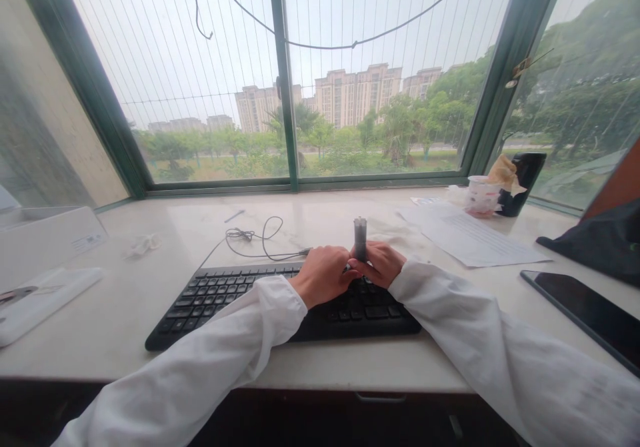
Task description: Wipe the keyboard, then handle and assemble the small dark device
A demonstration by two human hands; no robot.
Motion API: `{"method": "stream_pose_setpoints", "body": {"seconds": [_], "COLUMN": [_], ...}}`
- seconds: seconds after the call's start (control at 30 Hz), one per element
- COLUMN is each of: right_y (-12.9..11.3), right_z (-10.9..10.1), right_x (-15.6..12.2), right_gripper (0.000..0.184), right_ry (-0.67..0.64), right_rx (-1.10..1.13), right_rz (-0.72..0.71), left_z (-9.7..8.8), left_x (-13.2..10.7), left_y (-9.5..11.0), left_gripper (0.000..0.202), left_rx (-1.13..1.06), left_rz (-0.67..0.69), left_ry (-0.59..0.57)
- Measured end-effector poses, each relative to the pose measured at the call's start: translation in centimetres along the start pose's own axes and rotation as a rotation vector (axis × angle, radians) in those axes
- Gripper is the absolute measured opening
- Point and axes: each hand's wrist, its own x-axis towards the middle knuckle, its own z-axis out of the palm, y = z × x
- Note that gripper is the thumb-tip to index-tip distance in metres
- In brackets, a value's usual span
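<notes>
My left hand (323, 275) and my right hand (379, 263) meet over the far part of a black computer keyboard (240, 293). Between them stands a grey cylindrical object (360, 239), possibly a marker or capped pen, upright with its lower end hidden by my fingers. Both hands close around it, and the fingers of each hide most of the grip. White sleeves cover both my forearms, which rest across the keyboard's near edge.
A coiled black cable (255, 238) lies behind the keyboard on the white marble sill (110, 327). Printed papers (473, 237), a cup with tissue (484, 195), a black mug (520, 183), a dark tablet (583, 310) and a white box (45, 250) surround it.
</notes>
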Motion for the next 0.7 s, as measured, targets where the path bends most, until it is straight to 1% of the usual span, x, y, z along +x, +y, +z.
{"method": "stream_pose_setpoints", "body": {"seconds": [0.2, 0.47, 0.7], "right_y": [0.15, 0.57, 0.49], "right_z": [0.1, 0.5, 0.35], "right_x": [-0.1, -0.4, -0.4], "right_gripper": [0.041, 0.041, 0.038], "right_ry": [-0.026, 0.011, 0.022], "right_rx": [0.007, -0.016, -0.025], "right_rz": [0.016, -0.02, -0.029], "left_z": [-0.18, -0.07, -0.16], "left_x": [-0.04, 0.04, 0.04], "left_y": [0.17, 0.06, 0.07], "left_gripper": [0.028, 0.024, 0.028], "left_rx": [-0.009, 0.023, 0.011], "left_rz": [-0.004, 0.069, 0.056], "left_ry": [-0.007, 0.022, -0.005]}}
